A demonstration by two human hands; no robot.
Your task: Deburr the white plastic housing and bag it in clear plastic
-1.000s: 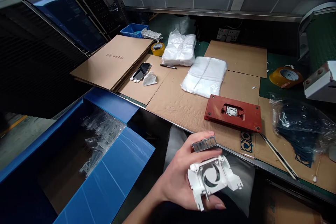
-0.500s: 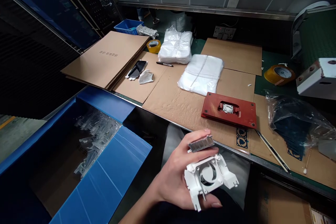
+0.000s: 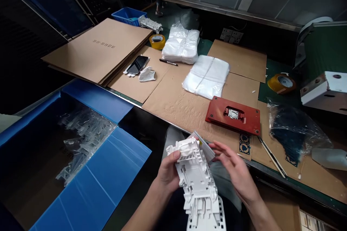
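A white moulded plastic housing (image 3: 196, 180), long and full of ribs and slots, is held by my left hand (image 3: 169, 171), thumb on its near face. Behind the upper end of the housing a flat grey rectangular piece (image 3: 207, 148) sticks out to the right; the fingers behind it are hidden. My right hand (image 3: 234, 171) is at the right edge of that grey piece, fingers apart and stretched out. Its fingertips meet or nearly meet the edge; I cannot tell whether they press on it.
A red fixture (image 3: 233, 117) with a small fan-shaped insert lies on the cardboard-covered bench. Plastic-bag stacks (image 3: 207, 75), a phone (image 3: 138, 65), tape (image 3: 282, 83) and tweezers-like sticks (image 3: 272, 157) lie around. An open blue box (image 3: 108, 184) with clear bagged pieces stands left.
The white housing has turned so its long ribbed side shows instead of its fan-grille end. My right hand has come into view beside the grey piece. The view has shifted slightly.
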